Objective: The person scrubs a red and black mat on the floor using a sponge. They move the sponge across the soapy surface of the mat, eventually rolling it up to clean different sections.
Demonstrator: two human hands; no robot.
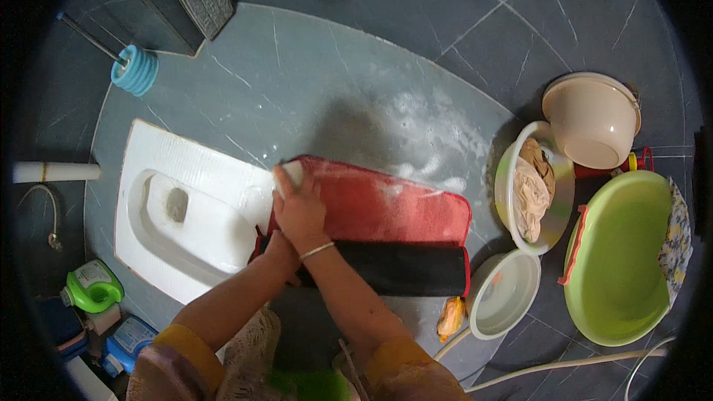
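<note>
A red and black fabric piece with piped edges lies spread on the wet floor, its left end at the white squat toilet. Pale suds streak its red panel, and the black panel is nearer to me. My right hand grips a small white block, perhaps soap or a brush, against the upper left corner of the red panel. Below it, my left hand rests at the black panel's left end. The right wrist partly covers it, so its fingers are hidden.
Foam spreads over the tiles beyond the fabric. On the right are a basin of cloths, an upturned beige tub, a green tub and a water basin beside a hose. Bottles stand at left.
</note>
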